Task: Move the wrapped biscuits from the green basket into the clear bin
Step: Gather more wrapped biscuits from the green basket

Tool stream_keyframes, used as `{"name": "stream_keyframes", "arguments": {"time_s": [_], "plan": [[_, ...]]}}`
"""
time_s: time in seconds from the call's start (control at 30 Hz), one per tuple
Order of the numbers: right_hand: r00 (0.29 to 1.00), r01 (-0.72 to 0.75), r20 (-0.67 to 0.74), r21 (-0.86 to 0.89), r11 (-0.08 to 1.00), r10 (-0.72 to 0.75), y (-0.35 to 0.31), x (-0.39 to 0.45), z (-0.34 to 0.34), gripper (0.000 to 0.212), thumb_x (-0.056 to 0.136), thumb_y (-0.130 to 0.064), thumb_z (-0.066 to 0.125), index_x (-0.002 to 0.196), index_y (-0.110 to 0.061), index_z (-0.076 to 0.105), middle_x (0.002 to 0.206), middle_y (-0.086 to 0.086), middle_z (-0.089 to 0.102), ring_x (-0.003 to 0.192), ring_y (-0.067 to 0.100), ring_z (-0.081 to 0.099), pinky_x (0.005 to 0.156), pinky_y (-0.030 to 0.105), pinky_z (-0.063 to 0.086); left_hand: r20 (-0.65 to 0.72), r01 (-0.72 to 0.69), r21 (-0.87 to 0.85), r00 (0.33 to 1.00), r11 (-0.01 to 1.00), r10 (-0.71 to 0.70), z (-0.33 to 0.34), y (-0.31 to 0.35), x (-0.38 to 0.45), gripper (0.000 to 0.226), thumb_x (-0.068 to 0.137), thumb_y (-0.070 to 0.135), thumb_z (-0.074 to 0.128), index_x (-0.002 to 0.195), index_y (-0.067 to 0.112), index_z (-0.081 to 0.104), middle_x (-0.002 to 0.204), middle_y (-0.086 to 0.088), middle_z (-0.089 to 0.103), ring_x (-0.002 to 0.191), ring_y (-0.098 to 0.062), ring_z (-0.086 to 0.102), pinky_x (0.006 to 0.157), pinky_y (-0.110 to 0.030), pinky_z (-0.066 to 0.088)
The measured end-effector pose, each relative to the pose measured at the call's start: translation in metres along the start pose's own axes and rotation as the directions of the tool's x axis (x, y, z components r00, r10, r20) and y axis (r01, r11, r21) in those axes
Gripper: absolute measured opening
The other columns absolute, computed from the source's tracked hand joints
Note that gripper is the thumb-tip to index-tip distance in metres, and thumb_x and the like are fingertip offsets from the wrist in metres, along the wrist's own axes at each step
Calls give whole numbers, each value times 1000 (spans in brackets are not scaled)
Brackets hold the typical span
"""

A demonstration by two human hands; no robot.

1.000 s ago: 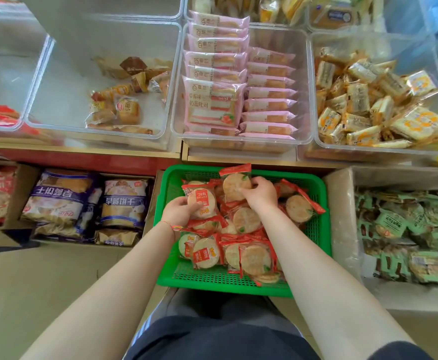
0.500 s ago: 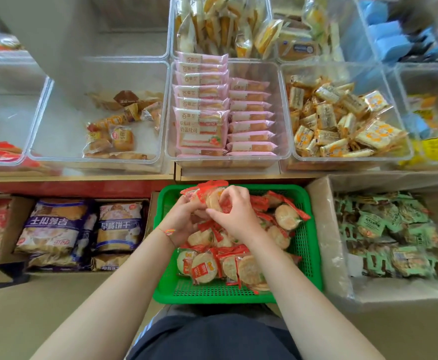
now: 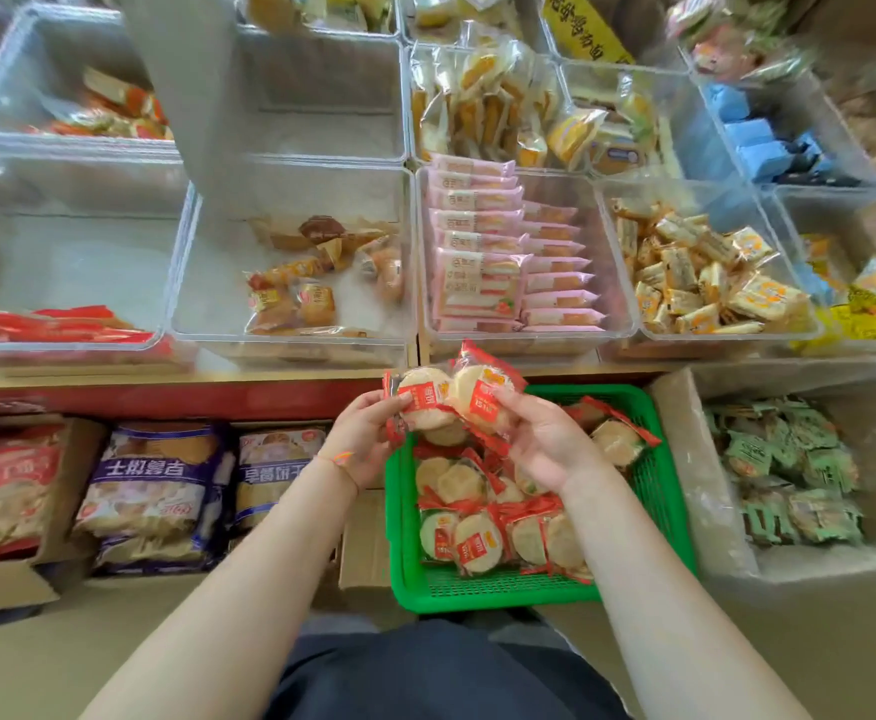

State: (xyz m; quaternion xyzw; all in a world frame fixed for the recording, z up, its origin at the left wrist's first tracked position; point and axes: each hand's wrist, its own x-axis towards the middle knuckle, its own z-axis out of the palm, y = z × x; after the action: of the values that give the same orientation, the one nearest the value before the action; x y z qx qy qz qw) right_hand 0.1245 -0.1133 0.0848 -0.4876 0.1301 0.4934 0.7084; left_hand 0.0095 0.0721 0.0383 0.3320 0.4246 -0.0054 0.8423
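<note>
A green basket (image 3: 503, 592) on the floor holds several round biscuits (image 3: 475, 543) in clear wrappers with red ends. My left hand (image 3: 360, 444) and my right hand (image 3: 545, 439) together hold a bunch of wrapped biscuits (image 3: 451, 394) lifted above the basket's far left corner, just below the shelf edge. A clear bin (image 3: 207, 283) with a few brown snack packs stands on the shelf right behind the held bunch. Which clear bin is the target I cannot tell.
Clear bins fill the shelf: pink packs (image 3: 508, 262), yellow packs (image 3: 706, 272), red packs (image 3: 56, 324) at left. On the floor, cardboard boxes of bagged crackers (image 3: 150, 491) sit left of the basket and a box of green packs (image 3: 789, 470) right.
Both hands gathered biscuits in the basket, then lifted the bunch up and toward the shelf edge. The view shifted left and up, showing more bins.
</note>
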Motion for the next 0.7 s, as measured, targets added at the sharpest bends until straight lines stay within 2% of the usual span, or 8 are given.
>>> {"name": "stream_keyframes", "arguments": {"time_s": [0.1, 0.17, 0.23, 0.27, 0.37, 0.47, 0.57, 0.7], "plan": [[995, -20, -99, -35, 999, 17, 32, 14, 61, 42, 90, -17, 66, 127, 1, 59, 122, 20, 67, 108, 28, 67, 83, 38, 58, 93, 20, -145, 996, 989, -7, -54, 32, -16, 27, 85, -4, 64, 105, 13, 58, 97, -12, 69, 70, -18, 70, 56, -26, 56], [992, -10, -128, -22, 1000, 7, 57, 28, 113, 41, 91, -17, 65, 127, 0, 59, 118, 19, 68, 104, 28, 69, 77, 36, 60, 155, 45, -174, 988, 984, -18, -96, 58, -27, 48, 84, -10, 62, 122, 17, 52, 114, -16, 63, 78, -23, 71, 60, -32, 58], [991, 11, -134, -44, 999, -17, 84, 44, 169, 43, 91, -17, 64, 129, 1, 59, 111, 18, 71, 92, 25, 72, 71, 34, 60, 231, 61, -85, 972, 995, -40, -141, 87, -38, 59, 82, -13, 61, 131, 17, 50, 118, -16, 63, 85, -25, 70, 66, -38, 59], [991, 20, -132, -74, 997, -29, 97, 52, 196, 44, 91, -17, 64, 130, 2, 58, 111, 19, 71, 93, 26, 71, 75, 36, 60, 277, 53, -5, 960, 999, -50, -163, 102, -43, 58, 81, -13, 61, 131, 15, 51, 114, -16, 65, 85, -26, 70, 69, -40, 59], [993, 61, -86, -187, 980, -78, 126, 78, 272, 44, 90, -20, 65, 129, 1, 59, 119, 23, 67, 108, 34, 65, 95, 47, 53, 323, -19, 208, 945, 978, -50, -226, 152, -52, 49, 81, -7, 68, 126, 9, 56, 99, -13, 72, 83, -26, 72, 66, -36, 59], [988, 132, -41, -245, 960, -146, 135, 96, 337, 40, 86, -24, 71, 120, -5, 65, 113, 18, 71, 102, 29, 69, 87, 43, 56, 296, -112, 349, 955, 931, 5, -272, 195, -56, 40, 82, 8, 75, 119, 12, 60, 99, -12, 73, 86, -23, 72, 68, -34, 58], [973, 174, -97, -290, 941, -210, 135, 112, 378, 31, 89, -25, 70, 113, -7, 67, 103, 12, 74, 92, 24, 70, 77, 38, 56, 236, -210, 477, 966, 853, 106, -297, 234, -58, 36, 77, 37, 73, 109, 21, 68, 100, -6, 75, 90, -20, 71, 77, -36, 56], [900, 259, -260, -325, 910, -350, 119, 131, 403, 19, 88, -25, 70, 102, -13, 68, 83, 4, 73, 71, 18, 64, 53, 25, 43, 102, -358, 505, 928, 785, 358, -325, 280, -47, 8, 84, 22, 73, 89, 18, 70, 83, 2, 75, 72, -6, 68, 64, -21, 51]]}}
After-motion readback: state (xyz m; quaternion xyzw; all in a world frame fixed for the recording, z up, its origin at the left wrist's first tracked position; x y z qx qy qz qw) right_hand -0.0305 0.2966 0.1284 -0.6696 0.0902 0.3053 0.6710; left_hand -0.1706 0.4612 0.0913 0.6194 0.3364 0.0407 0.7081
